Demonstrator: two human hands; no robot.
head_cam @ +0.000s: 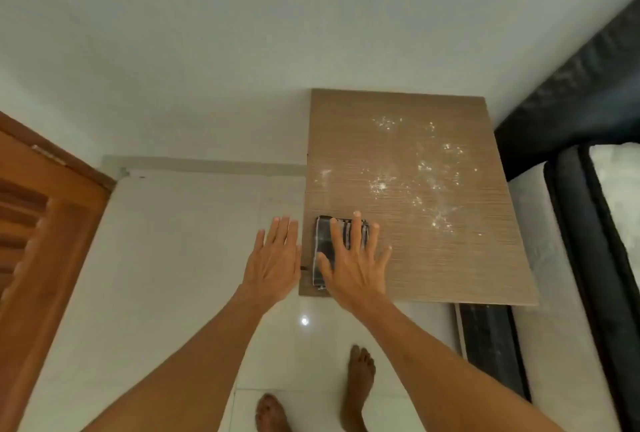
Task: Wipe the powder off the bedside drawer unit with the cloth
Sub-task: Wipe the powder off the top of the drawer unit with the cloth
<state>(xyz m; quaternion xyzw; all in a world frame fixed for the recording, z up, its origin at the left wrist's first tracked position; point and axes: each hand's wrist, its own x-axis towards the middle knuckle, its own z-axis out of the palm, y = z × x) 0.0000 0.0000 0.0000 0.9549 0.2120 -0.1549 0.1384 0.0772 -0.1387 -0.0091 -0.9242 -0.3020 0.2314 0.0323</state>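
The bedside drawer unit (pixel 415 196) shows its wood-grain top from above, its far edge against the white wall (pixel 242 50) and its right edge close beside the mattress (pixel 540 258). White powder (pixel 415 168) is scattered over the middle and right of the top, reaching toward the far edge and the right edge; the near left corner and the near strip look bare of it. The dark folded cloth (pixel 323 244) lies at the near left corner, just inside the left edge. The right hand (pixel 353 258) is spread flat over it with fingers splayed and open, pressing down rather than closing around it. The left hand (pixel 273 258) is also open and flat, empty, held just off the unit's left edge above the pale floor tiles (pixel 173 258). The floor to the left is open as far as the wooden door (pixel 45 241). Two bare feet (pixel 360 383) stand on the tiles near the unit's near edge.
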